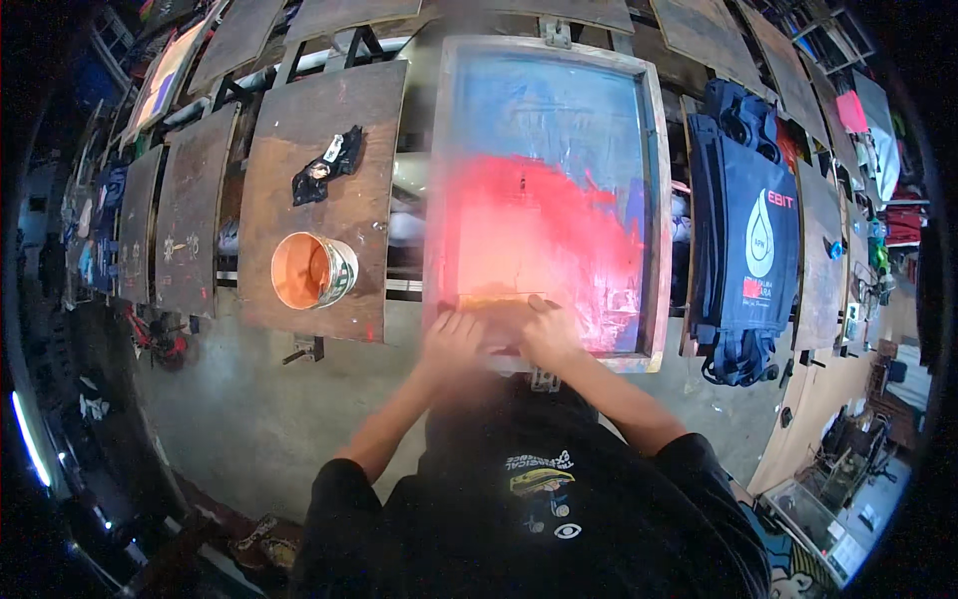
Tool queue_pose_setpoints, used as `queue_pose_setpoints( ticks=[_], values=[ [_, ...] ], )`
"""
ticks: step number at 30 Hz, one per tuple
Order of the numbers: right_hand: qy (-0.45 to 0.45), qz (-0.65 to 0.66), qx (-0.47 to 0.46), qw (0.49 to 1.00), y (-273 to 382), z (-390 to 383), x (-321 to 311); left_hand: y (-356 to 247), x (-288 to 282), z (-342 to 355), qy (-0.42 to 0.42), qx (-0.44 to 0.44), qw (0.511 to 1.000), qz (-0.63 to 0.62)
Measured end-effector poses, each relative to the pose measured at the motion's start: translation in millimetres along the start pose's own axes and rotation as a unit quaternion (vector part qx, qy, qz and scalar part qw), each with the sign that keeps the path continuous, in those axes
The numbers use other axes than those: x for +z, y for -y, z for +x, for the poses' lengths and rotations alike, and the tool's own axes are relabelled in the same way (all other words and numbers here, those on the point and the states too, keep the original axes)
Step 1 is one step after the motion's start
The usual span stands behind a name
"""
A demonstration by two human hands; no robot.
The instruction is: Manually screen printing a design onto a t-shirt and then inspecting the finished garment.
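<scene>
A wooden screen-printing frame (651,200) lies before me, its mesh blue at the far end and red over the near part. My left hand (449,339) and my right hand (547,332) grip a squeegee (502,321) at the near end of the screen, with orange-brown ink along it. Both sets of fingers are closed over the squeegee. My left hand is slightly blurred, and a hazy smear covers part of the view around it.
On the wooden board (259,180) to the left stand an orange-lined bucket (309,265) and a crumpled black item (324,170). Navy printed bags (738,180) are stacked on the right. More boards (190,230) line both sides, above a concrete floor (230,409).
</scene>
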State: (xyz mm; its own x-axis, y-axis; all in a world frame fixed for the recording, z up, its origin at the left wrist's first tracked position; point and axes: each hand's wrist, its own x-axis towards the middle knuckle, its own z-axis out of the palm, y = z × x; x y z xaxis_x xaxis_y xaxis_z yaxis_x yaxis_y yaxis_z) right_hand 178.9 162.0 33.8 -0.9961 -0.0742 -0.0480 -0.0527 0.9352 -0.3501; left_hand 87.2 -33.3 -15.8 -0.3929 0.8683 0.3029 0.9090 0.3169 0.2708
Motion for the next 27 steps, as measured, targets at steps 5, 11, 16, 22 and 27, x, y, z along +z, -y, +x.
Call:
queue_pose_setpoints(
  ticks=[5,11,16,22,27],
  values=[
    [-0.002,-0.019,-0.002,1.000,-13,9,-3,6,1,9,-0.019,-0.005,1.000,0.002],
    [0.053,-0.021,-0.010,0.998,-58,57,-32,50,-23,85,0.094,0.017,0.995,-0.006],
    [-0.082,-0.068,0.041,0.993,-38,37,-15,30,-37,78,0.045,0.019,0.999,0.011],
    [-0.144,-0.160,-0.013,0.977,-1,-16,23,-2,-16,10,0.031,0.006,0.998,0.051],
    [-0.112,-0.107,0.016,0.988,34,-34,3,-14,-19,-15,-0.006,-0.023,1.000,0.006]
  ],
)
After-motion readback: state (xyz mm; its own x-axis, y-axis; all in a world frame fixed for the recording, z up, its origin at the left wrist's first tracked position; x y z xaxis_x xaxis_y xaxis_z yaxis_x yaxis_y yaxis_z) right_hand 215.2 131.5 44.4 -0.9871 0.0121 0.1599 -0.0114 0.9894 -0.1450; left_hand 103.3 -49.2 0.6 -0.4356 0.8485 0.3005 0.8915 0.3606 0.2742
